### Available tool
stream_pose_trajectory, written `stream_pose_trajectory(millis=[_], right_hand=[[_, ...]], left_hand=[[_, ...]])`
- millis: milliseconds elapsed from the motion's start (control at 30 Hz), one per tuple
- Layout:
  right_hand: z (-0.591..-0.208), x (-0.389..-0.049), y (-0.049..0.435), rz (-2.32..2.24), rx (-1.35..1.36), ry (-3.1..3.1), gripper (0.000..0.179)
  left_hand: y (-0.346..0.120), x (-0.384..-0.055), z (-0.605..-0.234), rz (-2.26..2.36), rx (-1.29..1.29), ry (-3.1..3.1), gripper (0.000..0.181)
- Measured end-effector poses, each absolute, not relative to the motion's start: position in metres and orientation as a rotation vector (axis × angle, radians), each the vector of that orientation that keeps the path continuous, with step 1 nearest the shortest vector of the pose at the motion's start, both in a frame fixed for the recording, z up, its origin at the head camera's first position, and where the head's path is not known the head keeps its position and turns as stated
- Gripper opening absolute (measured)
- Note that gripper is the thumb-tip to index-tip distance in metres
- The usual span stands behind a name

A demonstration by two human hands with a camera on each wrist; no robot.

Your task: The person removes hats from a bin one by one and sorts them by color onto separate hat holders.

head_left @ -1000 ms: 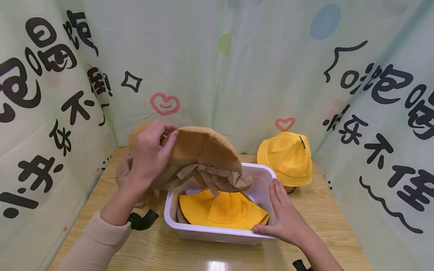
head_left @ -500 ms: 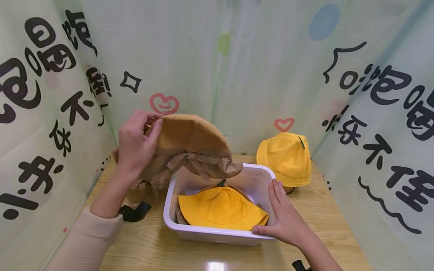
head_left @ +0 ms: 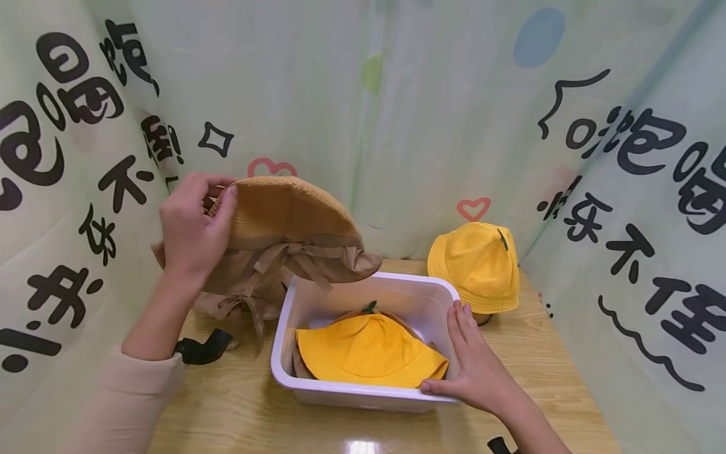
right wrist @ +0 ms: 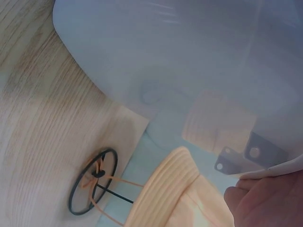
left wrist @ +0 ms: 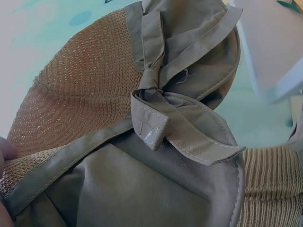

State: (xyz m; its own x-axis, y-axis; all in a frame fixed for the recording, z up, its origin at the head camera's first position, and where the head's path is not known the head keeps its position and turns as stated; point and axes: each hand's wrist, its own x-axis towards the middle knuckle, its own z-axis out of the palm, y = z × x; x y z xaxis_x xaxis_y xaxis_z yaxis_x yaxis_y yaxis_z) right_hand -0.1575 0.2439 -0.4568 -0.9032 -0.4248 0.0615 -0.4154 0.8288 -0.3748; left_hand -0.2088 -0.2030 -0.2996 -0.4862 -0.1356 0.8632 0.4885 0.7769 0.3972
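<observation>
My left hand pinches the edge of a tan woven sun hat with a brown cloth brim and bow, held up left of the bin. The left wrist view shows its woven crown and bow close up. My right hand rests at the right front corner of a white plastic bin, fingers straight along the side and thumb on the front rim. Inside the bin lies a folded yellow bucket hat, a green leaf and brown cloth showing behind it.
A yellow bucket hat sits on a stand at the back right; the stand's black wire ring shows in the right wrist view. Another brown hat with a bow stands at the left, partly hidden by the lifted one. Printed curtains surround the wooden table.
My left hand has carried the sun hat up and left, away from above the bin, uncovering the green leaf and the brown hat at the left. My right hand has stayed on the bin.
</observation>
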Motion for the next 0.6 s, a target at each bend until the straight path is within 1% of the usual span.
stream_pose_trajectory(millis=[200,433,600], right_hand=[[-0.457,-0.157,0.244,-0.601,-0.679,2.976,0.133],[-0.456,-0.157,0.244,-0.593,-0.687,2.98,0.132],[-0.457,-0.156,0.244,-0.589,-0.7,2.989,0.133]], left_hand=[[-0.211,-0.207,-0.295,-0.782,-0.205,-1.912,0.016],[-0.221,-0.21,-0.289,-0.77,-0.171,-1.881,0.021],[-0.226,-0.213,-0.29,-0.769,-0.145,-1.871,0.021]])
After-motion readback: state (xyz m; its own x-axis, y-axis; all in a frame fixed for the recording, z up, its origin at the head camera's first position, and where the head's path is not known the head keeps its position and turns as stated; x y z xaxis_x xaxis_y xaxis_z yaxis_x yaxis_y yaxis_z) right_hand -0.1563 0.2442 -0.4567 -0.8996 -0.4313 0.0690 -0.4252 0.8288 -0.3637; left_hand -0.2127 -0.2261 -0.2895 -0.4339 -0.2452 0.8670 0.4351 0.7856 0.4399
